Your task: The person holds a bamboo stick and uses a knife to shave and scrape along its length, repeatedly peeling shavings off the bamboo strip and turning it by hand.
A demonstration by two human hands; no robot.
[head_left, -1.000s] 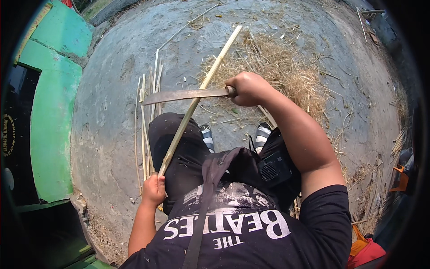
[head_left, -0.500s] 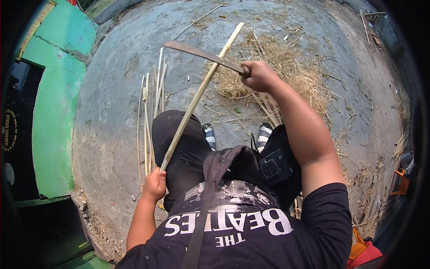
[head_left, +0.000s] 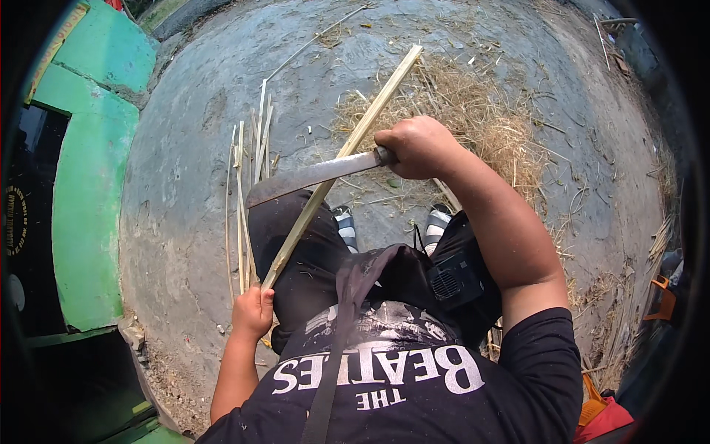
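Note:
A long pale bamboo stick [head_left: 347,152] slants from my lap up toward the far ground. My left hand [head_left: 254,311] grips its near end beside my knee. My right hand [head_left: 418,146] is closed on the handle of a long machete [head_left: 310,177], whose blade lies across the stick about midway, pointing left. My legs in dark trousers sit under the stick, and striped sandals [head_left: 345,222] show below the blade.
Several thin bamboo strips [head_left: 242,185] lie on the grey concrete ground [head_left: 185,148] to the left. A pile of dry shavings [head_left: 473,111] spreads beyond my right hand. A green painted wall [head_left: 89,185] borders the left. An orange object [head_left: 662,296] lies at the right edge.
The machete was raised above the stick half a second ago; now it has come down and the blade rests across the stick again. My left hand has kept its grip.

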